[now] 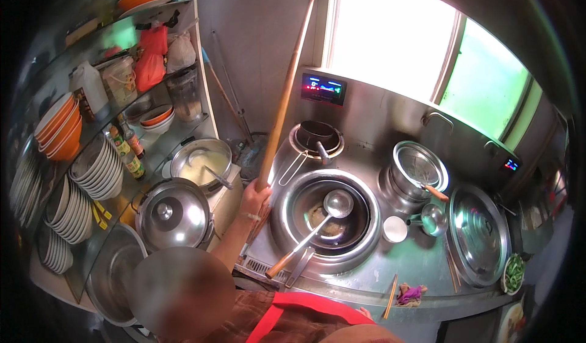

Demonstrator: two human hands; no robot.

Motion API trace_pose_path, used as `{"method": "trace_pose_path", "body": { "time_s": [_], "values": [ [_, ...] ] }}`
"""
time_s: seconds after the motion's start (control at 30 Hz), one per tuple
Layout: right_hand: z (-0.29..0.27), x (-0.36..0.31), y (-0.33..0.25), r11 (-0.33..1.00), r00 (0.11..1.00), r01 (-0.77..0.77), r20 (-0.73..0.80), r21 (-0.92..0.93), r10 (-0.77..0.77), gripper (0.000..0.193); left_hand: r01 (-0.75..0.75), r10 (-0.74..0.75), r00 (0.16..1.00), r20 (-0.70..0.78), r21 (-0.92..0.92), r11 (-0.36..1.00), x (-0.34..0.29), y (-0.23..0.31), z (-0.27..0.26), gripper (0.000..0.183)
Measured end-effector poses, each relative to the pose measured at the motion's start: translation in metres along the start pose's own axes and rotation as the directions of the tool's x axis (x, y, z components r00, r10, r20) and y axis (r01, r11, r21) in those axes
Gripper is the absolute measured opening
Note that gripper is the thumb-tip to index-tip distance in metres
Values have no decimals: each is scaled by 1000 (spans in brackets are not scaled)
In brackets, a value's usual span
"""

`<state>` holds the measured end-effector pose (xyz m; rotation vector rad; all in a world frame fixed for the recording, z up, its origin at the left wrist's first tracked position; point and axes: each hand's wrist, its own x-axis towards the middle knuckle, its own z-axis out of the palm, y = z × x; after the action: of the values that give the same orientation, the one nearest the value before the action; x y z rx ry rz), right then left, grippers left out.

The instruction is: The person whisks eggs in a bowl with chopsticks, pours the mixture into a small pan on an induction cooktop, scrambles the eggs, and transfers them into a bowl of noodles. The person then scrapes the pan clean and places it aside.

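My left hand point(255, 197) is wrapped round a long wooden pole point(284, 108), which stands tilted, its thin end up by the window frame. Little shows of my right hand point(365, 313), low in the picture past a red apron strap point(317, 306); its fingers are mostly hidden. To the right of the pole, a wok point(305, 221) sits in a steel ring on the stove. A ladle point(338, 204) with a wooden handle lies across the wok, its bowl over some pale contents.
Left stand a lidded pot point(174, 215), a pot of pale liquid point(204, 163) and shelves with stacked bowls point(97, 169). Behind the wok is a dark saucepan point(317, 138). Rightward are a strainer point(420, 164), white cup point(395, 229), large lid point(480, 236), chopsticks point(390, 296) and cloth point(410, 295).
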<state>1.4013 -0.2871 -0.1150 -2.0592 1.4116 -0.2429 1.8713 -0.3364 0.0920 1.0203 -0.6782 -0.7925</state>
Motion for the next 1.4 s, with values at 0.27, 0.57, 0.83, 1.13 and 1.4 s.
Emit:
{"method": "trace_pose_path", "body": {
  "time_s": [0.27,0.57,0.83,1.13,1.4],
  "values": [
    [-10,43,-13,1000,998,8,60,-7,-8,35,-123,124,987,101,-18,992,69,26,31,13],
    [-13,53,-12,1000,996,-30,79,-3,30,34,-197,198,976,86,-25,980,119,58,56,10],
    [-4,48,-8,999,996,-34,88,18,32,33,-192,188,981,41,105,976,152,89,46,15],
    [27,-19,40,996,998,35,-49,83,-31,31,-90,123,985,-119,245,965,0,-35,-38,15],
    [-33,-18,-30,993,994,100,-47,-69,-103,28,270,-193,959,-209,450,851,-158,-101,-114,13]
  ]
}}
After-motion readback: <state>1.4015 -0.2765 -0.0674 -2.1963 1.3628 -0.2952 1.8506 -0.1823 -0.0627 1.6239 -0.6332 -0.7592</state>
